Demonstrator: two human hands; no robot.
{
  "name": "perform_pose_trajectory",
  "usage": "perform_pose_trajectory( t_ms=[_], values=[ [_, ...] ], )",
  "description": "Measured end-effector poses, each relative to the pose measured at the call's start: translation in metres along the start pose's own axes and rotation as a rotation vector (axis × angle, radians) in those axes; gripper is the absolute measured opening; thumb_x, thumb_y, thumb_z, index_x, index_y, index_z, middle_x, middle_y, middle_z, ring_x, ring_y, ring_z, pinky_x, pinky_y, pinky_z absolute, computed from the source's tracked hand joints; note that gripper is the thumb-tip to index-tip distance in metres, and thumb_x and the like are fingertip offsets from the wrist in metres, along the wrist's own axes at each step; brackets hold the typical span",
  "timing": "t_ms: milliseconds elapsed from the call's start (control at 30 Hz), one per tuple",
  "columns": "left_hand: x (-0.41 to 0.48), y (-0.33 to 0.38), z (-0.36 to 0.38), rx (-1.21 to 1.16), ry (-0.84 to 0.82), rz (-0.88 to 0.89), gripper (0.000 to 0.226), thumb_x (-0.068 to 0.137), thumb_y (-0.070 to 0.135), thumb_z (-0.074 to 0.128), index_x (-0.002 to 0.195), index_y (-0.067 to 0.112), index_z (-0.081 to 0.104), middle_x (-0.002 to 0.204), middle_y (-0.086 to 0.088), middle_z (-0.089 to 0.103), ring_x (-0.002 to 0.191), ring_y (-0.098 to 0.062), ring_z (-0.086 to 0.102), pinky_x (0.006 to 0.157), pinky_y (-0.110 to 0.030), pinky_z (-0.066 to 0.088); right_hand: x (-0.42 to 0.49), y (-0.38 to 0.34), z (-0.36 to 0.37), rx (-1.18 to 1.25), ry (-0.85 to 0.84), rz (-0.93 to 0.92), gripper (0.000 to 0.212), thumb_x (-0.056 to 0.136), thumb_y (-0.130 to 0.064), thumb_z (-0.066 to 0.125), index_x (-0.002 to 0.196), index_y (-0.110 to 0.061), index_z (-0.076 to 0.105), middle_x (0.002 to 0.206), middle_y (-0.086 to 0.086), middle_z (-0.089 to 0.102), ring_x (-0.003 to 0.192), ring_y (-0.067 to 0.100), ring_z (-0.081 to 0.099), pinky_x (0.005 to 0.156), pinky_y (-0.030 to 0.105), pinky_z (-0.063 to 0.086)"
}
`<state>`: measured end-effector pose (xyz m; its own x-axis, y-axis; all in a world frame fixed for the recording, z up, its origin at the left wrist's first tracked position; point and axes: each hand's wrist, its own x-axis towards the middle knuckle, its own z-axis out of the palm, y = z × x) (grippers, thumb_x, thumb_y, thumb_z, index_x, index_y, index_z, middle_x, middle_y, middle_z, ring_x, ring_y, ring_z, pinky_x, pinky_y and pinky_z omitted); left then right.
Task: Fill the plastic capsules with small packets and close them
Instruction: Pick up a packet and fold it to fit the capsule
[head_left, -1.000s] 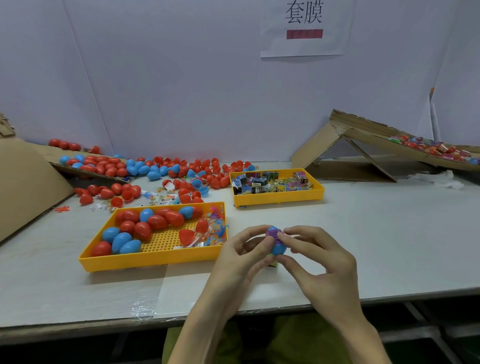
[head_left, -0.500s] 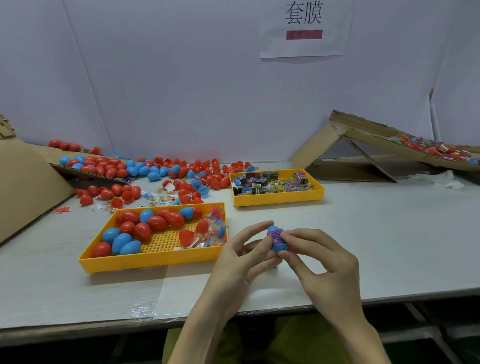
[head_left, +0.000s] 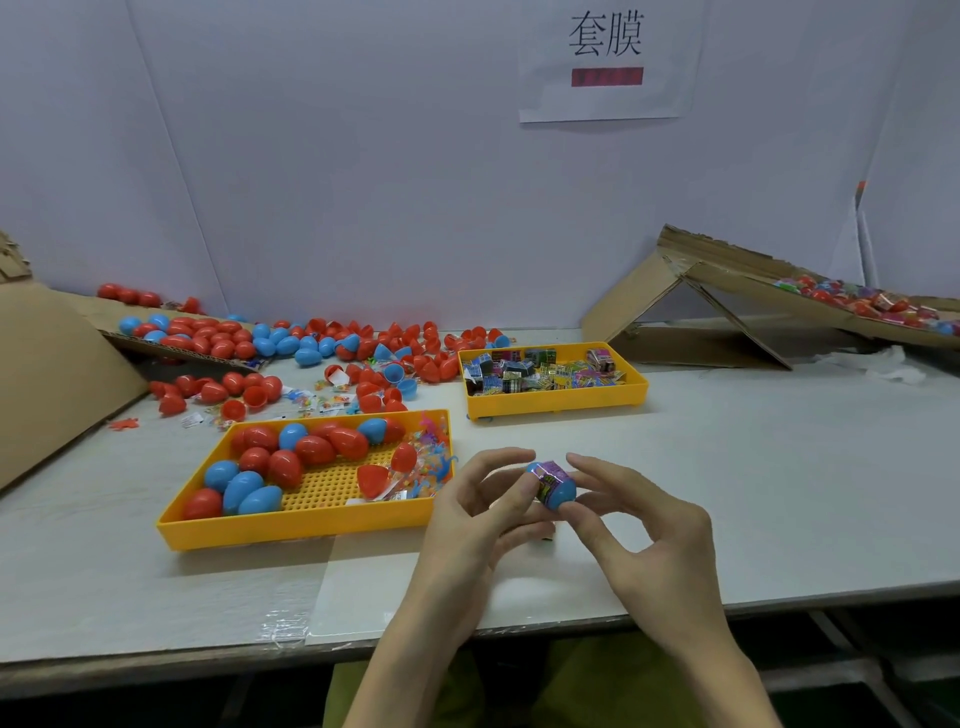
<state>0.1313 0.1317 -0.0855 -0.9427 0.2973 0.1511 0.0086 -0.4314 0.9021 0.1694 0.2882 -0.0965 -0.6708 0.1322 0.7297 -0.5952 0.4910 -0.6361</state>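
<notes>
Both my hands hold one blue capsule (head_left: 562, 492) above the table's front middle; a purple printed band wraps round it. My left hand (head_left: 480, 512) pinches it from the left with thumb and fingertips. My right hand (head_left: 631, 525) pinches it from the right, index finger stretched over its top. A yellow tray (head_left: 179, 527) to the left holds several red and blue capsules, some open halves and small packets. A second yellow tray (head_left: 556, 402) further back is full of printed bands or packets.
Loose red and blue capsules (head_left: 311, 348) and small packets lie scattered at the back left, some on a cardboard ramp (head_left: 52, 364). A cardboard chute (head_left: 727, 291) with wrapped capsules stands at the back right. Crumpled white film (head_left: 878, 364) lies beside it.
The blue capsule has turned between my fingers, so more of its blue shell shows and the purple band sits round its middle. My right index finger has lifted over its top.
</notes>
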Motion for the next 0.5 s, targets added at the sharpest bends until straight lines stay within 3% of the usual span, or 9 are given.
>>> perform_pose_trajectory(
  t_ms=[67, 167, 300, 400, 500],
  values=[
    [-0.0001, -0.0009, 0.001, 0.036, 0.017, 0.028, 0.04, 0.068, 0.039, 0.082, 0.104, 0.021, 0.075, 0.099, -0.014, 0.075, 0.079, -0.027, 0.074, 0.069, -0.03, 0.059, 0.0009, 0.0012, -0.0002, -0.002, -0.042, -0.018, 0.038, 0.082, -0.034, 0.072, 0.119, -0.032, 0.067, 0.106, -0.018, 0.072, 0.088, 0.005, 0.069, 0.074, 0.011, 0.052],
    [0.0, -0.0039, 0.0016, 0.118, 0.056, 0.069, 0.029, 0.073, 0.038, 0.083, 0.097, 0.023, 0.077, 0.094, -0.014, 0.075, 0.076, -0.028, 0.074, 0.071, -0.034, 0.061, 0.0016, 0.0035, -0.0002, -0.043, -0.09, -0.061, 0.039, 0.081, -0.028, 0.076, 0.119, -0.026, 0.069, 0.106, -0.014, 0.069, 0.092, 0.009, 0.066, 0.071, 0.015, 0.054],
    [0.0001, -0.004, 0.0024, 0.146, 0.084, 0.08, 0.026, 0.072, 0.039, 0.083, 0.092, 0.024, 0.078, 0.093, -0.014, 0.076, 0.085, -0.03, 0.075, 0.072, -0.036, 0.062, 0.0017, 0.0035, -0.0005, -0.038, -0.092, -0.014, 0.04, 0.079, -0.027, 0.076, 0.118, -0.036, 0.068, 0.102, -0.019, 0.071, 0.086, 0.007, 0.067, 0.071, 0.012, 0.053],
    [-0.0014, -0.0019, 0.002, 0.111, 0.051, 0.078, 0.032, 0.074, 0.042, 0.085, 0.1, 0.024, 0.078, 0.098, -0.012, 0.075, 0.086, -0.026, 0.074, 0.073, -0.029, 0.059, 0.0024, 0.0031, -0.0029, 0.062, -0.093, 0.114, 0.039, 0.079, -0.036, 0.073, 0.116, -0.049, 0.068, 0.101, -0.022, 0.072, 0.085, 0.009, 0.071, 0.076, 0.011, 0.052],
    [-0.0027, -0.0031, 0.001, 0.134, -0.013, 0.092, 0.035, 0.08, 0.035, 0.079, 0.114, 0.025, 0.075, 0.105, -0.011, 0.074, 0.095, -0.028, 0.073, 0.08, -0.031, 0.058, 0.0053, 0.0021, -0.0061, 0.201, -0.133, 0.201, 0.029, 0.085, -0.042, 0.073, 0.113, -0.049, 0.067, 0.097, -0.013, 0.076, 0.083, 0.015, 0.074, 0.079, 0.017, 0.054]
  ],
)
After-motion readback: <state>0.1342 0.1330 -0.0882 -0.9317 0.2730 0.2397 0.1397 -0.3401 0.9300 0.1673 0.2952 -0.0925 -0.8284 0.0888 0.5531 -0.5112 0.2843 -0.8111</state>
